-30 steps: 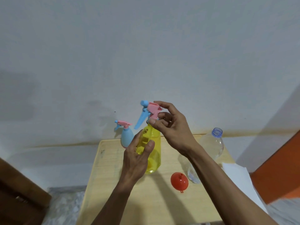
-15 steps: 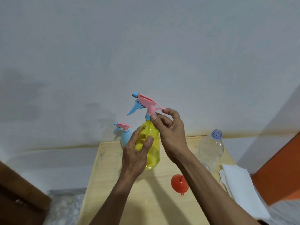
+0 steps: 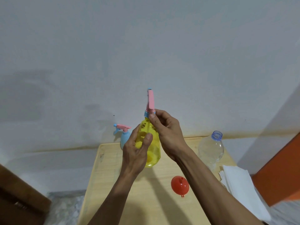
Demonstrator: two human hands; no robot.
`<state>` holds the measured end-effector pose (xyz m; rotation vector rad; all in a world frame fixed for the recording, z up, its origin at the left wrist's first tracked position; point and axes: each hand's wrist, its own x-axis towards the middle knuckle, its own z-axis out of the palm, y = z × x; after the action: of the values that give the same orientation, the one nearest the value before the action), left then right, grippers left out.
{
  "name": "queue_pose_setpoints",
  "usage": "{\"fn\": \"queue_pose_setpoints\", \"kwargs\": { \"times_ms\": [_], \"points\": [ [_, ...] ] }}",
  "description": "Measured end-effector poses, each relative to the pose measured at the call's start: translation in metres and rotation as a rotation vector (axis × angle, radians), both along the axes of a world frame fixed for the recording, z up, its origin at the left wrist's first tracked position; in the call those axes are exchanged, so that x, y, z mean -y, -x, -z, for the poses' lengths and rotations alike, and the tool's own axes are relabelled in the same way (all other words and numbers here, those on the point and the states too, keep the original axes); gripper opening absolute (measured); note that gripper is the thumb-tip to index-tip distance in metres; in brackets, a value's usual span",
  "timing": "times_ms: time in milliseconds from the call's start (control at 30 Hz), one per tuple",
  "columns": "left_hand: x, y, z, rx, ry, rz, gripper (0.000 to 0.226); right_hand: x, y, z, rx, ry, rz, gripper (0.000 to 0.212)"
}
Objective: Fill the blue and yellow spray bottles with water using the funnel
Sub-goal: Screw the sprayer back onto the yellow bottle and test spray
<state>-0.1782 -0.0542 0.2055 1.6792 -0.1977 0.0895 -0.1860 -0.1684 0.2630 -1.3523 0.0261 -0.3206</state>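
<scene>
Yellow bottle point(image 3: 150, 143), pink sprayer point(image 3: 151, 101), blue bottle point(image 3: 125, 138), red funnel point(image 3: 180, 185).

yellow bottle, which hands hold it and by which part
Both: left hand grips the yellow spray bottle round its body; right hand pinches the blue collar at its neck.

layout: desk and what's on it

desk point(image 3: 103, 176) sits against the wall. first spray bottle point(image 3: 151, 143) is held above the desk's middle, upright: left hand point(image 3: 134, 153) around its body from the left, right hand point(image 3: 167, 132) at its neck collar from the right. second spray bottle point(image 3: 125, 135) stands at the back-left of the desk, behind the left hand. funnel point(image 3: 179, 185) lies on the desk, front-right of the held bottle, under the right forearm. open plastic bottle point(image 3: 211, 150) stands at the back-right. paper stack point(image 3: 240, 189) lies at the right edge, in front of that bottle.
</scene>
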Motion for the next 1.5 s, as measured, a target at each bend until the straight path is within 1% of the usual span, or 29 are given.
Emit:
{"fn": "queue_pose_setpoints", "kwargs": {
  "times_ms": [200,333,500,600,667,733,833,933,1067,1167,1267,1367,1500],
  "points": [
    [0.004,-0.002,-0.001,0.009,0.012,0.011,0.077,0.001,0.0,0.002,-0.017,-0.024,-0.033,0.024],
    [0.005,-0.004,0.0,0.014,0.019,0.014,0.072,0.002,-0.001,0.002,-0.011,-0.018,-0.031,0.023],
    [0.007,-0.004,0.001,0.008,0.038,0.009,0.074,0.002,-0.001,0.002,-0.008,0.006,-0.032,0.023],
    [0.008,-0.004,0.0,0.007,0.054,0.011,0.072,0.002,0.0,0.003,-0.021,0.002,-0.06,0.023],
    [0.009,-0.004,0.0,0.005,0.05,0.013,0.072,0.002,0.0,0.003,-0.017,-0.018,-0.067,0.019],
    [0.009,-0.004,0.0,0.004,0.059,0.013,0.072,0.003,0.0,0.002,-0.024,-0.08,-0.088,0.016],
    [0.01,-0.004,-0.001,0.009,0.05,0.01,0.074,0.005,-0.001,0.002,-0.04,-0.086,-0.107,0.019],
    [0.011,-0.004,-0.002,0.006,0.05,0.011,0.072,0.007,-0.003,0.003,-0.04,-0.067,-0.075,0.02],
    [0.012,-0.004,-0.003,-0.007,0.046,0.015,0.074,0.011,-0.004,0.001,-0.03,-0.105,-0.1,0.026],
    [0.013,-0.003,-0.005,-0.004,0.032,0.005,0.065,0.015,-0.006,0.001,-0.016,-0.123,-0.099,0.026],
    [0.011,-0.004,-0.006,-0.016,0.014,0.003,0.06,0.018,-0.007,-0.001,0.014,-0.08,-0.112,0.025],
    [0.01,-0.002,-0.004,-0.015,0.013,0.005,0.059,0.022,-0.01,-0.002,0.061,0.042,-0.067,0.024],
    [0.009,-0.001,-0.003,-0.038,0.016,0.002,0.058,0.024,-0.009,-0.005,0.033,0.118,-0.081,0.023]
  ]
}}
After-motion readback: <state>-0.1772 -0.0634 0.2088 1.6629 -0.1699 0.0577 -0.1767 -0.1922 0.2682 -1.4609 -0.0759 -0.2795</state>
